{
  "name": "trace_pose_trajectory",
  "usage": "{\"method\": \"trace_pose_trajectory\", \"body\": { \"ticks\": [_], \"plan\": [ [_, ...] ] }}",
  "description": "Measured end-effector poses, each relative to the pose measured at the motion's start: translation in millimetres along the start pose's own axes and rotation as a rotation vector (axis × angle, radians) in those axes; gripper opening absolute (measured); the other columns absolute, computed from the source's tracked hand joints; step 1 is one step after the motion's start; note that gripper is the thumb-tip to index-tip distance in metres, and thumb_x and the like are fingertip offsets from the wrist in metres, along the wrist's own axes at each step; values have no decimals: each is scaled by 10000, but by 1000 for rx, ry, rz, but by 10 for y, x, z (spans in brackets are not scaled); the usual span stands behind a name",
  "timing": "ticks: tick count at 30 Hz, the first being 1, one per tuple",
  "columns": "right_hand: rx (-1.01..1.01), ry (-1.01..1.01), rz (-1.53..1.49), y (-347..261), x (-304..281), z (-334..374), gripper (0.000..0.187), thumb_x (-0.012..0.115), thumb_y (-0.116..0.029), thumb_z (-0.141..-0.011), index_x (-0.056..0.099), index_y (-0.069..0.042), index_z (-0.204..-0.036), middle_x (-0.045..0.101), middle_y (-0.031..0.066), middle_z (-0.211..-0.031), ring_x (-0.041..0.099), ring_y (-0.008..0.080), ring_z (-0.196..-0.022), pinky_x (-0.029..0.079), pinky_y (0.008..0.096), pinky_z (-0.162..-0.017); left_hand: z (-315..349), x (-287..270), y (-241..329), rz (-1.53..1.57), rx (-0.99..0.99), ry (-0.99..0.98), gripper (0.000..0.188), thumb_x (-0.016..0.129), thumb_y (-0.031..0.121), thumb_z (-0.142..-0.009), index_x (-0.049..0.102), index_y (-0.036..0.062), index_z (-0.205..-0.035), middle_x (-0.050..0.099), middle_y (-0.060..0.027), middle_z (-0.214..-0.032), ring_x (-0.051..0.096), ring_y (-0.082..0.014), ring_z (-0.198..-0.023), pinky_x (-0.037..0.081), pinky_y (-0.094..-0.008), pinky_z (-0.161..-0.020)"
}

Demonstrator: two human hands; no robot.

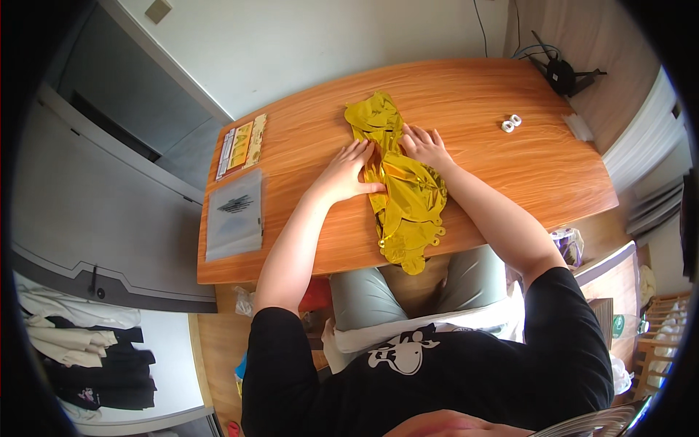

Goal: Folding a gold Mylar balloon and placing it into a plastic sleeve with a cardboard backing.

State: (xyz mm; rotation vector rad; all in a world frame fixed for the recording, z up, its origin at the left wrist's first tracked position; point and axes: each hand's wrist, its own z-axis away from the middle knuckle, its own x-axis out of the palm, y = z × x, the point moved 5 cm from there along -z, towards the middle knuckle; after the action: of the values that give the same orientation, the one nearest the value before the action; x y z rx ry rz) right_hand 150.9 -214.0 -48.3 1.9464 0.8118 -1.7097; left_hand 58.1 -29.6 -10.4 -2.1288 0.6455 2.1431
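The wooden table (pixel 510 175) was the largest thing, and it gave a broad support to the work. Along its middle lay the gold foil piece (pixel 415 186), wrinkled, with its tabbed end hanging past the near edge; probably it was placed lengthwise before the person so both hands could reach it. At the table's left side were a clear pouch (pixel 234 218) and, beyond it, a printed card (pixel 242 148), perhaps put there to leave room. The left hand (pixel 348 171) rested on the foil's left side, thumb apart from the fingers, and gripped nothing firmly. The right hand (pixel 428 149) lay palm down at its right side, fingers spread, wrapped around nothing; together they seemed to keep the light foil flat. The smallest, two white rings (pixel 511 123), stood well apart, to the right.
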Motion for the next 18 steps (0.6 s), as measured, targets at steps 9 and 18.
{"method": "trace_pose_trajectory", "body": {
  "ticks": [9, 18],
  "plan": [
    [-191, -135, 5, 30, -204, 84, 533, 417, -513, -1055, 465, -219, -1498, 302, 148, -1684, 238, 328, -1567, 181, 571, -1244, -13, 39, -69, -4, 35, 29, 1197, 676, 788, -791, 295, -6, -1602, 268, -247, -1670, 209, -392, -1570, 186, -493, -1284],
    [-32, -58, -414, 31, -412, 127, 430, 579, -286, -1001, 622, -152, -1408, 375, 166, -1646, 326, 358, -1521, 232, 529, -1242, 45, 41, -53, 69, 21, 40, 1074, 608, 807, -834, 336, 129, -1621, 219, -161, -1710, 157, -393, -1583, 162, -521, -1285]
  ]
}}
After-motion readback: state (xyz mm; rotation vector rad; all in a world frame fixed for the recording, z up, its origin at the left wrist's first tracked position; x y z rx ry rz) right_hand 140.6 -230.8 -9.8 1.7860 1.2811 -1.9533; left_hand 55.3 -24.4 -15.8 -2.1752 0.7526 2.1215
